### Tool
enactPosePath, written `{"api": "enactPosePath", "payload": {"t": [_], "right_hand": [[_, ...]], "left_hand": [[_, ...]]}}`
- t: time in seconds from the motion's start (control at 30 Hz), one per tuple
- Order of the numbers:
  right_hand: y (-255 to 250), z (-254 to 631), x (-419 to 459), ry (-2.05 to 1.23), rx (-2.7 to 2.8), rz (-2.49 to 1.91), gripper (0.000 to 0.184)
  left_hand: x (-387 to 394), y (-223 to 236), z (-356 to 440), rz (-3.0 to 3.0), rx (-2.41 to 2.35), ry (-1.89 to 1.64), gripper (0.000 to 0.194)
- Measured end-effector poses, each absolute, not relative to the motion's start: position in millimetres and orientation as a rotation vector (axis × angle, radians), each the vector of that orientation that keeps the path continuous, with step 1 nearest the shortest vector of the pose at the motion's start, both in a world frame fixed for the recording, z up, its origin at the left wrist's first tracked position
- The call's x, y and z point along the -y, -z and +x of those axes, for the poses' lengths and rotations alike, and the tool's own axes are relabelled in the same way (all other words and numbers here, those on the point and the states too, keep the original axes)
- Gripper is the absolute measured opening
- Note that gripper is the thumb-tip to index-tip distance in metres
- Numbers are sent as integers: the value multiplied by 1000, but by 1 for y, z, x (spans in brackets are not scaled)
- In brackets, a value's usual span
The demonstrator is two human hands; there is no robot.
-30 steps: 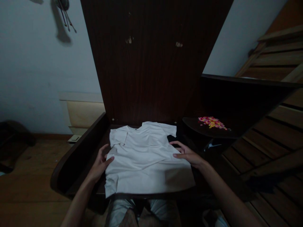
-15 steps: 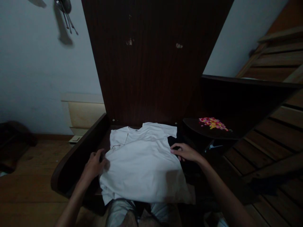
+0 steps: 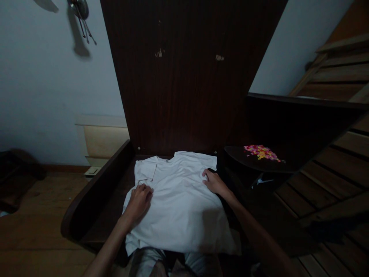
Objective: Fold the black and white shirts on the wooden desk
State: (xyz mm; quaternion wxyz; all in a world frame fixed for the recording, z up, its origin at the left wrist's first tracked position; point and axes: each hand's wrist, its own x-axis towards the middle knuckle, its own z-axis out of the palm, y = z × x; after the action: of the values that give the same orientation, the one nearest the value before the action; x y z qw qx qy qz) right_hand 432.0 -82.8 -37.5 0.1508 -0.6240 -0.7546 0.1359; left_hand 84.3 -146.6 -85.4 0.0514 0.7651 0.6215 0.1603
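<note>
A white short-sleeved T-shirt (image 3: 181, 207) lies spread on the dark wooden desk, neck toward the back panel, its hem hanging over the front edge near my lap. The left sleeve is folded inward over the chest. My left hand (image 3: 141, 200) rests on the shirt's left side below that sleeve, fingers bent and closed on the cloth; the thumb is mostly hidden. At the right side, just under the other sleeve, my right hand (image 3: 215, 182) has thumb and fingers curled around the shirt's edge.
A heap of small pink, red and yellow pieces (image 3: 263, 152) lies on a rounded shelf (image 3: 259, 163) to the right. Below it is a small pale object (image 3: 261, 181). A raised side board (image 3: 95, 186) borders the desk at left, and a tall dark panel (image 3: 184, 96) stands behind.
The shirt's lower part has been pulled toward me and smoothed, with its hem now over the edge. My left hand moved right onto the cloth; my right hand moved up toward the sleeve.
</note>
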Motion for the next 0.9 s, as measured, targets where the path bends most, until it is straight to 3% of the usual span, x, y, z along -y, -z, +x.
{"api": "enactPosePath", "payload": {"t": [0.17,0.33,0.47,0.57,0.9], "right_hand": [[35,454,80,-814,1855,-1560,17],[35,465,80,-1026,1946,-1628,14],[33,473,67,-629,1915,-1890,21],[29,479,50,-378,1775,-2085,22],[39,471,7,-586,1327,-2041,40]], "left_hand": [[141,72,73,2375,-1768,-471,17],[126,51,63,2328,-1473,-436,14],[89,44,64,2240,-1514,-670,28],[48,47,67,2280,-1648,-759,25],[-49,73,136,2358,-1624,-550,30]]}}
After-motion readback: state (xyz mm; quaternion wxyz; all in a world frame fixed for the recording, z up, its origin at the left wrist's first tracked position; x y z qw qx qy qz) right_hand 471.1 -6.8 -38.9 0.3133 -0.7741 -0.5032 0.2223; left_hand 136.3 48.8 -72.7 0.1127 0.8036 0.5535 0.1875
